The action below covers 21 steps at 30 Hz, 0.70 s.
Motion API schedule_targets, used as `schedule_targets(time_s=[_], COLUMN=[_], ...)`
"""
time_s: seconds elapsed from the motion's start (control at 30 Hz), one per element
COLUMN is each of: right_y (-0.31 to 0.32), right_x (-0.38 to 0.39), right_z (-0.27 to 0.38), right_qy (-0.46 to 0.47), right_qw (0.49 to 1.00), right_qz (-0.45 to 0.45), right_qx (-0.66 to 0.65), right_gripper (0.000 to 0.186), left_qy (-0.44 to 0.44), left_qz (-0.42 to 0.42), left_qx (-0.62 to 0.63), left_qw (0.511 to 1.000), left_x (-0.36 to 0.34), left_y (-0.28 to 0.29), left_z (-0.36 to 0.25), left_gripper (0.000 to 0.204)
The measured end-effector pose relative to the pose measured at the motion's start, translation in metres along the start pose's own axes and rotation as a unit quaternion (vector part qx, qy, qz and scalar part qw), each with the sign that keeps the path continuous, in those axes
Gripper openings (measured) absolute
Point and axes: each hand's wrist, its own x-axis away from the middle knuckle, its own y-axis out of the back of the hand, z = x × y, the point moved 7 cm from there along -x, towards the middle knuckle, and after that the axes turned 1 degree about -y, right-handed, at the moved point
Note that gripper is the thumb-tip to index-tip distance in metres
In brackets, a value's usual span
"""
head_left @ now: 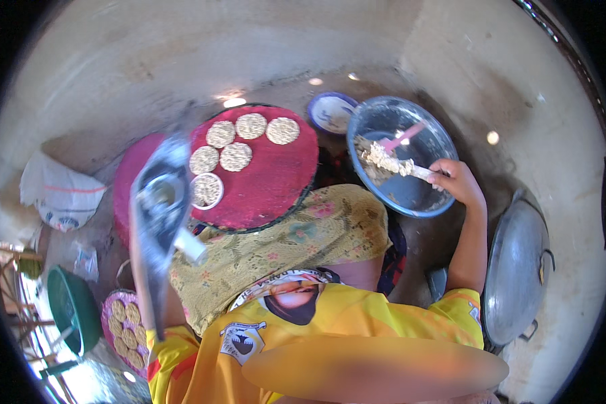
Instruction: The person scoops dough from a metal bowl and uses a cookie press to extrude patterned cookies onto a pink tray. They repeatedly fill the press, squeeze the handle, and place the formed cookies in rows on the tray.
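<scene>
My right hand [454, 180] grips a pale stick-like tool [421, 172] whose end is coated in lumpy grain mixture [384, 159], over a blue basin [426, 202] that also holds a pink utensil [409, 133]. My left forearm [170, 303] rises at the left; its hand is hidden behind a glossy, tilted sheet-like thing [156, 236], with a white cylinder [192, 246] showing beside it. A round red board [273, 192] carries several flattened pale grain discs [236, 157] and a white ring mould [219, 192] filled with grain.
A blue-rimmed dish [331, 112] lies behind the basin, a large metal lid [515, 276] at the right. At left are a white sack [57, 192], pink board [128, 172], green tub [71, 306] and tray of browner discs [124, 326]. Pale walls [303, 34] curve around me.
</scene>
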Motion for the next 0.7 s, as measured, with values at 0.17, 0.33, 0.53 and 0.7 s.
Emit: schedule_targets(time_s=[0.17,0.33,0.53,0.7], right_y=[-0.056,-0.163,-0.236,-0.257], right_x=[0.01,0.011,0.024,0.03], right_z=[0.09,0.173,0.225,0.217], right_qy=[0.155,0.241,0.393,0.368], right_qw=[0.975,0.902,0.903,0.923], right_qz=[0.065,0.083,-0.155,-0.104], right_qx=[-0.147,-0.348,-0.083,-0.048], right_gripper=[0.024,0.037,0.057,0.055], left_qy=[0.098,-0.283,-0.272,-0.27], left_qz=[0.122,0.111,-0.055,-0.098], left_qx=[-0.036,-0.423,-0.506,-0.531], left_qw=[0.987,0.854,0.817,0.797], left_x=[-0.037,-0.016,-0.018,-0.03], left_y=[-0.038,-0.064,-0.03,0.006], left_z=[0.047,0.021,0.011,0.015], left_gripper=[0.039,0.042,0.032,0.029])
